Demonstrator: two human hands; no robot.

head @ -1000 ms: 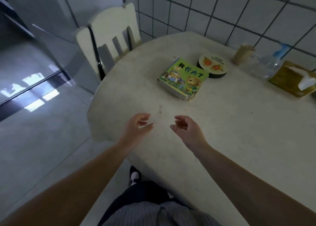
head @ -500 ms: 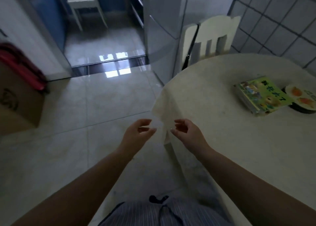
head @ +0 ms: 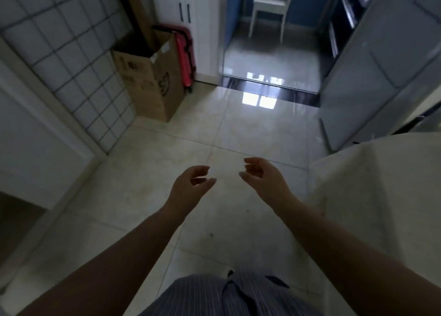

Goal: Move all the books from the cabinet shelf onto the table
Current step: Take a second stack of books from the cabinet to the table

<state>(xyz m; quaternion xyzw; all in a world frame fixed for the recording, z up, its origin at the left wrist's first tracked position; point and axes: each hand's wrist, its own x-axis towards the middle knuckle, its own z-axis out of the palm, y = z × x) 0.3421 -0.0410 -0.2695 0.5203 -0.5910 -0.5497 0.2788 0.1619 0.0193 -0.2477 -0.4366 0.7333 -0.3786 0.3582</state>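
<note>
Both hands are hanging out in front of the body over the floor (head: pixel 238 129), holding nothing. Left hand (head: pixel 191 186) is lying loosely curled, thumb and fingers apart, palm turned toward the other hand. Right hand (head: pixel 262 179) is facing it the same way, fingers slack and bent, with a gap of bare tile showing between the two. Just to the right of the right hand, the cloth-covered edge of the table (head: pixel 381 172) is showing; no books are appearing on the part in view, and the cabinet shelf cannot be picked out. Ahead and to the left of the left hand, a cardboard box (head: pixel 152 84) is standing against the tiled wall, with a red suitcase (head: pixel 186 53) just behind it. Far ahead of the hands, a white chair (head: pixel 269 7) is standing beyond the doorway.
</note>
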